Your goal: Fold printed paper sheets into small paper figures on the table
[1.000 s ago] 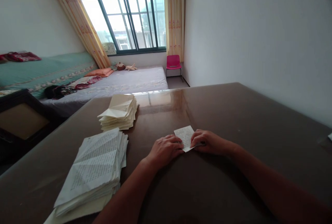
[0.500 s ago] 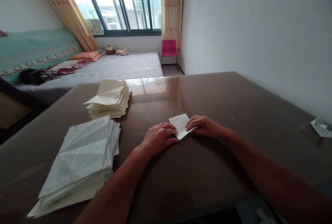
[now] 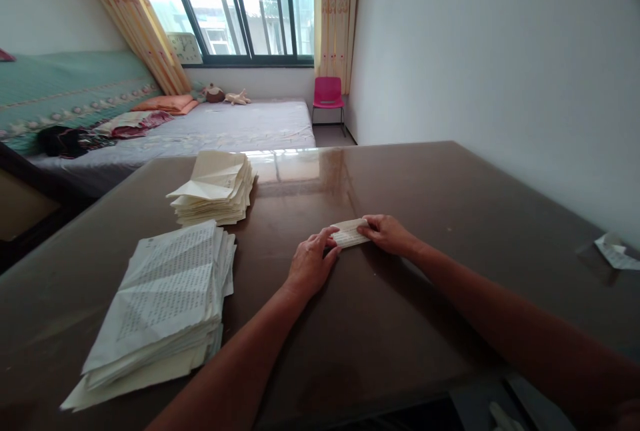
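Observation:
A small folded sheet of printed paper (image 3: 349,234) is held between my two hands, just above or on the brown table (image 3: 400,184). My left hand (image 3: 315,258) grips its left end, thumb below and fingers on top. At the right end, my right hand (image 3: 387,234) pinches it between thumb and fingers. To the left lies a stack of creased white printed sheets (image 3: 163,291). Behind that stands a stack of cream-coloured folded sheets (image 3: 217,184), its top sheet partly raised.
A folded paper piece (image 3: 616,251) lies at the table's right edge by the white wall. Beyond the table are a bed (image 3: 260,121) with cushions and toys, a pink chair (image 3: 328,92) and a window. Some grey objects show below the front edge.
The paper between my hands has gone from a squarish, tilted shape to a narrower strip. My right hand has shifted its grip, and the view has moved slightly.

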Tool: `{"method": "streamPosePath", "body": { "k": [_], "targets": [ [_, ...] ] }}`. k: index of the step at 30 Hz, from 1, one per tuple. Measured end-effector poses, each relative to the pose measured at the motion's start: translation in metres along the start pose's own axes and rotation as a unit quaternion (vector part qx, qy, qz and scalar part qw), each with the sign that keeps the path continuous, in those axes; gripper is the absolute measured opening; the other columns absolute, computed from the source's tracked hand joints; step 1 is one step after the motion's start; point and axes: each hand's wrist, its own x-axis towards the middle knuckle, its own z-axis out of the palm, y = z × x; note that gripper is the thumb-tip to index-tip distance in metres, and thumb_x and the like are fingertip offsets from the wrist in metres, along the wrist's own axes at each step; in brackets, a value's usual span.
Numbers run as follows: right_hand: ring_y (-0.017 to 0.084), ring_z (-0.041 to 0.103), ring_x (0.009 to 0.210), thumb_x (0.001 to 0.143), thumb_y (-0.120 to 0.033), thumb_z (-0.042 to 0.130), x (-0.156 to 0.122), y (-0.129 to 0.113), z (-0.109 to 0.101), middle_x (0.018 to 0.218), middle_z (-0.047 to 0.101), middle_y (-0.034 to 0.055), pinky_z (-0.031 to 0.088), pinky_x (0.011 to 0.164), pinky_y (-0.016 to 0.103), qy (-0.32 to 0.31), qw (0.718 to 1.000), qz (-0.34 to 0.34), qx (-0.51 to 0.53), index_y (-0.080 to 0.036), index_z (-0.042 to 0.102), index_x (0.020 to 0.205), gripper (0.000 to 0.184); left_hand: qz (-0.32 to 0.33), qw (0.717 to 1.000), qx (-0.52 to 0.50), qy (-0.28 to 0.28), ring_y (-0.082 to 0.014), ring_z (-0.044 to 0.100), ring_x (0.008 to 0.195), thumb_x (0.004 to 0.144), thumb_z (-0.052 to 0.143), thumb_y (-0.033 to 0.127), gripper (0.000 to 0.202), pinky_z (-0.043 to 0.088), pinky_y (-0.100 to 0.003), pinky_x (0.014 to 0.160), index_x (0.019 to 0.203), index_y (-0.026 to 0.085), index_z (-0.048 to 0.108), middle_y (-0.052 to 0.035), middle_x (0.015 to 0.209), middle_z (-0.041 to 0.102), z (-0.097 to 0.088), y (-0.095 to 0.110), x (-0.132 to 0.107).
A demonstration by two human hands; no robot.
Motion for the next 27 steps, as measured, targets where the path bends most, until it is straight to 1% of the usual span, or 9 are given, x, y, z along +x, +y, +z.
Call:
{"method": "streamPosePath", "body": {
  "k": [2, 4, 7, 11, 13, 17, 23, 27],
  "targets": [
    [0.010, 0.041, 0.055, 0.085, -0.038, 0.048, 0.002, -0.002, 0.000, 0.058, 0.049, -0.0027, 0.027, 0.055, 0.023, 0.004, 0.999, 0.005, -0.035, -0.018, 0.052, 0.064, 0.030, 0.013, 0.999, 0.035, -0.010, -0.0168, 0.062, 0.097, 0.088, 0.053, 0.031, 0.026, 0.046, -0.032, 0.092, 0.111, 0.028, 0.065, -0.0009, 0.104, 0.068, -0.002, 0.000, 0.000],
    [0.010, 0.039, 0.054, 0.084, -0.038, 0.049, 0.004, -0.003, 0.001, 0.056, 0.048, -0.0029, 0.026, 0.053, 0.023, 0.011, 0.998, 0.015, -0.058, -0.018, 0.050, 0.062, 0.030, 0.031, 0.998, 0.058, -0.012, -0.0174, 0.060, 0.102, 0.090, 0.051, 0.031, 0.025, 0.045, -0.032, 0.094, 0.107, 0.028, 0.069, -0.0019, 0.106, 0.068, -0.003, 0.002, -0.001],
    [0.010, 0.042, 0.055, 0.083, -0.039, 0.050, 0.005, -0.004, 0.005, 0.058, 0.052, -0.0021, 0.025, 0.053, 0.023, 0.027, 0.996, 0.031, -0.073, -0.018, 0.052, 0.063, 0.029, 0.049, 0.994, 0.091, -0.019, -0.0184, 0.056, 0.105, 0.091, 0.050, 0.029, 0.027, 0.045, -0.032, 0.093, 0.112, 0.027, 0.067, -0.0023, 0.104, 0.068, -0.006, 0.008, -0.002],
    [0.011, 0.045, 0.057, 0.083, -0.043, 0.051, 0.003, -0.006, 0.011, 0.063, 0.057, -0.0007, 0.023, 0.052, 0.025, 0.055, 0.992, 0.052, -0.103, -0.019, 0.055, 0.067, 0.029, 0.041, 0.989, 0.138, -0.038, -0.0193, 0.054, 0.104, 0.092, 0.047, 0.029, 0.029, 0.044, -0.034, 0.090, 0.115, 0.031, 0.065, -0.0023, 0.104, 0.067, -0.008, 0.015, -0.003],
    [0.011, 0.046, 0.058, 0.084, -0.044, 0.051, 0.002, -0.007, 0.014, 0.066, 0.059, -0.0001, 0.023, 0.053, 0.025, 0.070, 0.989, 0.056, -0.116, -0.019, 0.057, 0.069, 0.029, 0.040, 0.986, 0.156, -0.044, -0.0196, 0.053, 0.104, 0.093, 0.046, 0.030, 0.030, 0.043, -0.035, 0.089, 0.116, 0.032, 0.065, -0.0025, 0.105, 0.066, -0.008, 0.017, -0.004],
    [0.013, 0.049, 0.062, 0.085, -0.044, 0.050, 0.002, -0.007, 0.018, 0.073, 0.063, 0.0008, 0.023, 0.054, 0.026, 0.094, 0.985, 0.056, -0.135, -0.020, 0.059, 0.072, 0.029, 0.052, 0.978, 0.198, -0.043, -0.0203, 0.052, 0.102, 0.094, 0.044, 0.031, 0.030, 0.041, -0.037, 0.089, 0.116, 0.030, 0.064, -0.0032, 0.104, 0.065, -0.006, 0.017, -0.005],
    [0.014, 0.053, 0.067, 0.086, -0.045, 0.050, 0.003, -0.008, 0.019, 0.079, 0.066, 0.0022, 0.024, 0.055, 0.026, 0.094, 0.983, 0.061, -0.144, -0.020, 0.061, 0.075, 0.029, 0.076, 0.963, 0.254, -0.044, -0.0212, 0.051, 0.102, 0.094, 0.043, 0.030, 0.031, 0.039, -0.038, 0.089, 0.120, 0.028, 0.060, -0.0053, 0.107, 0.063, -0.005, 0.019, -0.007],
    [0.014, 0.053, 0.067, 0.086, -0.045, 0.049, 0.003, -0.011, 0.018, 0.078, 0.066, 0.0013, 0.023, 0.055, 0.026, 0.090, 0.983, 0.060, -0.145, -0.021, 0.060, 0.074, 0.029, 0.078, 0.959, 0.268, -0.049, -0.0217, 0.050, 0.102, 0.094, 0.042, 0.030, 0.031, 0.038, -0.038, 0.090, 0.119, 0.027, 0.060, -0.0057, 0.106, 0.062, -0.005, 0.020, -0.007]
  ]
}}
